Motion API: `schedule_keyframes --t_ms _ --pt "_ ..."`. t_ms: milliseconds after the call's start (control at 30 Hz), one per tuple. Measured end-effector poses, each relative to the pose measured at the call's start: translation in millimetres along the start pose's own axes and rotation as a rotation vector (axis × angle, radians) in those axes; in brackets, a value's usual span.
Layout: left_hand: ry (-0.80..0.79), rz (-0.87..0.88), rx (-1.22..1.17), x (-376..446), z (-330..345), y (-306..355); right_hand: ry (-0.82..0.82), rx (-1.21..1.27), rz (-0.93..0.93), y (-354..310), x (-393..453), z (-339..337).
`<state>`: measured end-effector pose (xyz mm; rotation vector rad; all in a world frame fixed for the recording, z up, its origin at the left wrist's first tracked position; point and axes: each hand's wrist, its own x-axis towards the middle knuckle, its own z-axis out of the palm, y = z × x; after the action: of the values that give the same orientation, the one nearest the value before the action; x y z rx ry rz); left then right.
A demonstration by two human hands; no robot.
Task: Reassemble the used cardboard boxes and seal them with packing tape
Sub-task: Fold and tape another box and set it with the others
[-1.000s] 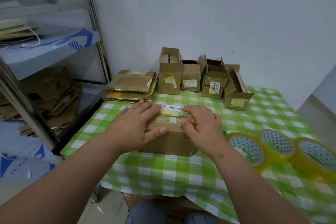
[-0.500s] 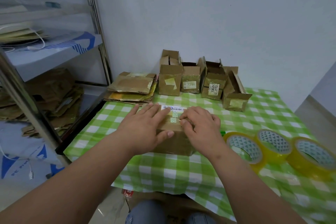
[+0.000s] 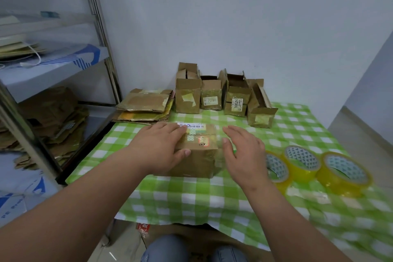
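- Metal shelf rack (image 3: 100, 34), far left: its lower shelf carries a heap of flattened cardboard (image 3: 53, 117); the upper shelf carries white and blue sheets.
- Stack of flattened boxes (image 3: 146, 106), at the table's back left corner, lying flat just left of the standing row.
- Left hand (image 3: 159, 147): palm down on the left half of the sealed box's top, fingers straight, thumb against the near front edge. It presses and does not grip.
- Sealed cardboard box (image 3: 197, 155): sits on the table at centre, flaps closed, clear tape visible over the top seam. A barcode label (image 3: 192, 126) lies along its far top edge; a small marked sticker sits near the top's middle.
- Row of four small open boxes (image 3: 223, 96): against the wall behind the sealed box, flaps up. One is labelled 2290, one 30024. The rightmost is tilted.
- Right hand (image 3: 244, 151): just right of the sealed box, fingers extended and relaxed, holding nothing. Contact with the box's side cannot be confirmed.
- Three rolls of yellowish packing tape (image 3: 302, 164): on the table right of the right hand, in a row touching or nearly touching. The leftmost is partly hidden by the wrist.
- Table (image 3: 191, 198): covered by a green and white checked cloth.
- Knees in blue jeans (image 3: 165, 249), at the bottom edge beneath the table's near side.
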<state>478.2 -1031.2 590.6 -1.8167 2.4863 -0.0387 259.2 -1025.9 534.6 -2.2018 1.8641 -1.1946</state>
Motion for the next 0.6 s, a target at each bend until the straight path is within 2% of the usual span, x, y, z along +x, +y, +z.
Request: schedule_keyframes --t_ms 67,200,300,400,500,600 --pt "0.018 -0.013 -0.023 -1.1 -1.1 3.2 0.019 -0.088 0.135 9.1 -0.7 -9.5" --pt "0.065 -0.045 -0.038 -0.4 -1.1 12.8 -0.263 -0.351 0.414 15.9 -2.9 -27.2" --pt "0.103 -0.060 -0.069 1.4 -0.6 19.1 -0.423 -0.444 0.410 13.2 -8.1 -32.1" --pt "0.095 -0.066 -0.142 2.2 0.2 20.9 -0.493 -0.436 0.340 9.4 -11.4 -38.4" --pt "0.090 -0.061 -0.172 1.4 3.0 19.0 -0.452 -0.378 0.340 9.2 -13.3 -40.8" --pt "0.092 -0.073 -0.203 1.3 4.7 18.0 -0.285 -0.282 0.377 8.3 -15.0 -43.0"
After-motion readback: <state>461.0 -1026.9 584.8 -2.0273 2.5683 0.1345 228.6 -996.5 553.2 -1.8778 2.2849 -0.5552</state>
